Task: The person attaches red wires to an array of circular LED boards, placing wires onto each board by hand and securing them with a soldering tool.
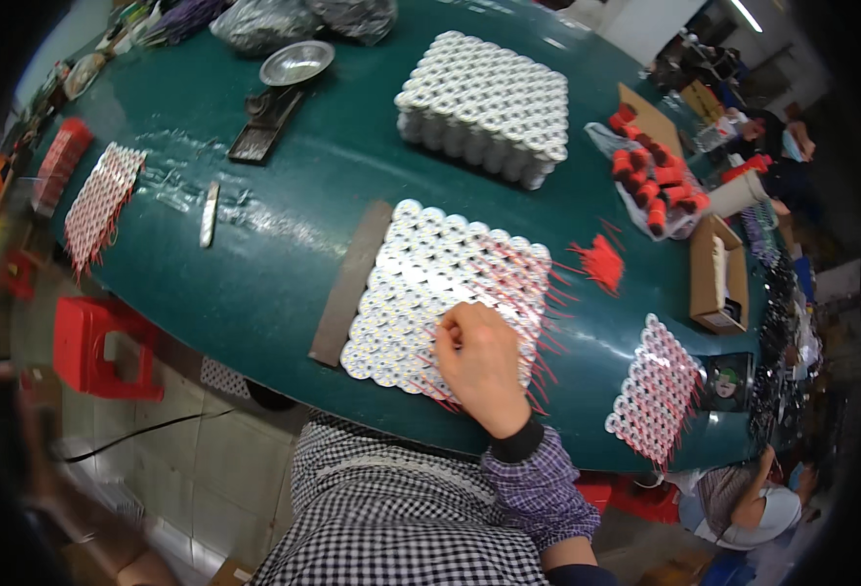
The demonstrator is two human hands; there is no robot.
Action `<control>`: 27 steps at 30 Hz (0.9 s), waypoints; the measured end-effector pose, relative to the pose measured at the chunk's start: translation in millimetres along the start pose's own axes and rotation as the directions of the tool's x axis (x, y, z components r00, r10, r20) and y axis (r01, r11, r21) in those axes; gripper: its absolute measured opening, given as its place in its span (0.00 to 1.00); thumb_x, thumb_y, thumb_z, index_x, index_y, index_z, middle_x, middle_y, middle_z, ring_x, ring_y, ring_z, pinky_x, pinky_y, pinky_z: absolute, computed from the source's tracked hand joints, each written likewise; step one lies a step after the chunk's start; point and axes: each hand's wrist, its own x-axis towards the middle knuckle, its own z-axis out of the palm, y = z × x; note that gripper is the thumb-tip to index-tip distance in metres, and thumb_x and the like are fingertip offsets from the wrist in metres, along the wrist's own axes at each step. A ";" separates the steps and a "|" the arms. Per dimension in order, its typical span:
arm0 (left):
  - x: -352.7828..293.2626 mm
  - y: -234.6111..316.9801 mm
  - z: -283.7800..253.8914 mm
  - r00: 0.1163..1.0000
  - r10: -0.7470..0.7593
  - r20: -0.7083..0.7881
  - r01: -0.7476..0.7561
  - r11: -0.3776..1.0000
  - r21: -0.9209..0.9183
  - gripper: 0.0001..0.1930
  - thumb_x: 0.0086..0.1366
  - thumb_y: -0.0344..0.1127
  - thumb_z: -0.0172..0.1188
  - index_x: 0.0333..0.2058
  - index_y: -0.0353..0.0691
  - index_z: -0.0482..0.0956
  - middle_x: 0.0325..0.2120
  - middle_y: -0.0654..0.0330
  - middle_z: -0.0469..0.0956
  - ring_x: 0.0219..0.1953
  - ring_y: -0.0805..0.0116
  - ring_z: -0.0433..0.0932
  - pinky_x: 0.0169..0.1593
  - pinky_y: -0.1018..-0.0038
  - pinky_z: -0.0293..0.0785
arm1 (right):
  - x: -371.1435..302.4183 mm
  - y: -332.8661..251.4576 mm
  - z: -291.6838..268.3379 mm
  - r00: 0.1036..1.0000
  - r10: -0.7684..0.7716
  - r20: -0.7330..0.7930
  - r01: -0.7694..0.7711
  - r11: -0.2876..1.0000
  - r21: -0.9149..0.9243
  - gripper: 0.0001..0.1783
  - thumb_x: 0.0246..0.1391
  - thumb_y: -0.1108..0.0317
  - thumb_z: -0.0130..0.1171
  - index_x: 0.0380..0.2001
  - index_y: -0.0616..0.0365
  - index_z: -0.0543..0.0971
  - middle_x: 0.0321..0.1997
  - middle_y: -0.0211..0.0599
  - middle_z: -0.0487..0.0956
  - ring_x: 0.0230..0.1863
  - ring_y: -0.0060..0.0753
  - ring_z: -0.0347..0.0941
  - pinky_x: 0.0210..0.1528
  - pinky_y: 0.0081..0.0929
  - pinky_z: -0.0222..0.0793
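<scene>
A panel of round white LED boards [401, 283] joined in rows lies on the green table in front of me. Thin red wires [540, 337] cross its right part and stick out past its right edge. Above the lower right of this panel is my right hand [479, 361], its fingers curled and thumb pressed in. Whatever they pinch is hidden or too small to make out. A dark flat bar [350, 283] lies along the panel's left edge. To the right sits a loose heap of short red wires [601, 264]. My left hand is out of view.
A tall stack of similar panels [484, 103] stands behind. Wired panels lie at right [657, 391] and far left [103, 205]. Also on the table are a scale with a metal pan [298, 63], a cutter [210, 215], red wire bundles [657, 181] and a cardboard box [718, 278].
</scene>
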 end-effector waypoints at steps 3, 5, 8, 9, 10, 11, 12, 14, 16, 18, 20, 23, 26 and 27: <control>-10.2 -5.1 -7.9 0.997 0.007 0.079 -0.014 0.996 0.085 0.27 0.68 0.37 0.62 0.61 0.31 0.68 0.54 0.48 0.72 0.51 0.59 0.75 0.59 0.62 0.70 | -2.4 9.1 5.3 0.999 -0.047 -0.019 0.046 0.999 -0.021 0.05 0.54 0.73 0.63 0.29 0.60 0.76 0.30 0.45 0.75 0.36 0.50 0.74 0.38 0.46 0.70; -7.1 -16.1 -11.8 0.991 -0.003 0.136 -0.022 0.983 0.182 0.26 0.67 0.36 0.63 0.60 0.31 0.68 0.52 0.49 0.73 0.47 0.60 0.75 0.55 0.64 0.71 | -4.0 12.2 4.5 0.996 -0.090 -0.012 0.089 0.995 -0.034 0.04 0.55 0.73 0.62 0.30 0.60 0.77 0.31 0.45 0.75 0.38 0.50 0.74 0.40 0.46 0.71; -3.4 -31.5 -15.2 0.980 -0.004 0.198 -0.064 0.940 0.336 0.26 0.66 0.34 0.63 0.59 0.31 0.69 0.50 0.50 0.74 0.41 0.63 0.76 0.49 0.66 0.72 | -5.5 14.6 -17.7 0.989 -0.124 -0.079 0.124 0.992 0.000 0.03 0.55 0.72 0.62 0.30 0.60 0.78 0.32 0.44 0.76 0.39 0.50 0.74 0.40 0.46 0.71; -1.9 -35.8 -17.2 0.977 -0.004 0.212 -0.080 0.918 0.388 0.25 0.65 0.33 0.64 0.59 0.31 0.69 0.49 0.50 0.75 0.40 0.63 0.76 0.47 0.67 0.73 | -5.4 18.1 -27.4 0.982 -0.116 -0.150 0.113 0.993 -0.033 0.03 0.55 0.72 0.63 0.31 0.58 0.80 0.32 0.43 0.76 0.40 0.50 0.74 0.42 0.45 0.72; 0.1 -40.8 -19.0 0.975 -0.005 0.224 -0.097 0.893 0.439 0.25 0.65 0.33 0.64 0.58 0.31 0.70 0.48 0.51 0.75 0.38 0.64 0.76 0.45 0.68 0.73 | -1.2 26.2 -41.4 0.966 -0.133 -0.220 0.118 0.990 -0.077 0.02 0.54 0.73 0.64 0.31 0.58 0.80 0.33 0.43 0.77 0.40 0.50 0.74 0.42 0.44 0.72; 2.6 -46.6 -20.8 0.972 -0.006 0.234 -0.112 0.865 0.490 0.25 0.64 0.32 0.64 0.58 0.31 0.70 0.47 0.51 0.76 0.36 0.65 0.76 0.43 0.69 0.74 | 5.8 37.1 -57.3 0.946 -0.152 -0.286 0.122 0.985 -0.120 0.02 0.54 0.73 0.64 0.31 0.57 0.80 0.33 0.42 0.77 0.40 0.50 0.74 0.42 0.44 0.72; 5.5 -55.8 -10.5 0.965 -0.015 0.261 -0.132 0.833 0.537 0.25 0.64 0.31 0.64 0.57 0.31 0.70 0.46 0.51 0.76 0.34 0.66 0.76 0.41 0.70 0.75 | 9.5 56.9 -81.8 0.944 -0.094 -0.315 0.042 0.985 -0.168 0.03 0.52 0.74 0.65 0.30 0.57 0.80 0.34 0.41 0.78 0.40 0.50 0.74 0.43 0.44 0.72; 13.1 -70.4 0.3 0.955 -0.030 0.296 -0.173 0.752 0.636 0.24 0.63 0.30 0.65 0.56 0.32 0.71 0.45 0.52 0.77 0.30 0.67 0.77 0.37 0.72 0.76 | 25.3 102.3 -110.7 0.932 -0.065 -0.358 -0.054 0.948 -0.313 0.02 0.54 0.73 0.64 0.30 0.57 0.80 0.35 0.41 0.79 0.42 0.49 0.75 0.44 0.44 0.72; 20.8 -79.3 10.0 0.947 -0.038 0.319 -0.219 0.649 0.728 0.24 0.62 0.29 0.65 0.56 0.32 0.71 0.43 0.53 0.78 0.26 0.69 0.77 0.33 0.74 0.77 | 47.0 144.0 -122.0 0.936 -0.020 -0.350 -0.116 0.925 -0.362 0.03 0.55 0.73 0.63 0.34 0.57 0.82 0.37 0.41 0.80 0.44 0.50 0.75 0.45 0.44 0.73; -26.4 -185.8 89.5 0.957 0.093 0.274 -0.217 0.858 0.465 0.23 0.56 0.23 0.67 0.51 0.33 0.73 0.35 0.57 0.79 0.13 0.80 0.65 0.15 0.81 0.60 | 65.2 174.9 -124.1 0.940 -0.065 -0.335 -0.108 0.875 -0.472 0.07 0.56 0.73 0.62 0.38 0.57 0.84 0.39 0.42 0.82 0.45 0.51 0.77 0.48 0.45 0.75; -45.5 -226.0 118.0 0.939 -0.200 0.281 0.029 0.858 0.513 0.26 0.54 0.20 0.67 0.54 0.30 0.72 0.38 0.55 0.80 0.17 0.77 0.70 0.18 0.80 0.65 | 66.7 199.3 -132.4 0.954 -0.009 -0.300 -0.139 0.872 -0.469 0.08 0.55 0.74 0.63 0.39 0.57 0.85 0.39 0.43 0.83 0.45 0.52 0.78 0.49 0.45 0.75; -78.3 -243.8 159.8 0.922 -0.265 0.283 0.116 0.885 0.451 0.27 0.52 0.18 0.66 0.53 0.29 0.72 0.38 0.51 0.80 0.18 0.74 0.72 0.18 0.78 0.68 | 73.7 204.8 -127.8 0.974 0.021 -0.224 -0.129 0.867 -0.480 0.08 0.53 0.75 0.63 0.38 0.58 0.86 0.38 0.45 0.83 0.45 0.52 0.78 0.49 0.46 0.76; -89.7 -249.7 172.8 0.909 -0.332 0.253 0.201 0.879 0.432 0.27 0.51 0.17 0.66 0.52 0.28 0.73 0.37 0.51 0.81 0.19 0.73 0.74 0.20 0.78 0.71 | 74.8 206.2 -117.4 0.980 0.009 -0.200 -0.119 0.828 -0.548 0.07 0.51 0.76 0.62 0.34 0.59 0.85 0.36 0.45 0.82 0.44 0.51 0.78 0.45 0.45 0.77; -91.0 -252.2 176.2 0.905 -0.340 0.254 0.208 0.877 0.433 0.26 0.51 0.17 0.67 0.51 0.28 0.74 0.37 0.51 0.81 0.19 0.73 0.74 0.20 0.77 0.71 | 74.6 207.3 -116.1 0.980 0.014 -0.199 -0.131 0.796 -0.591 0.07 0.49 0.77 0.62 0.33 0.59 0.85 0.35 0.45 0.81 0.43 0.50 0.78 0.44 0.45 0.77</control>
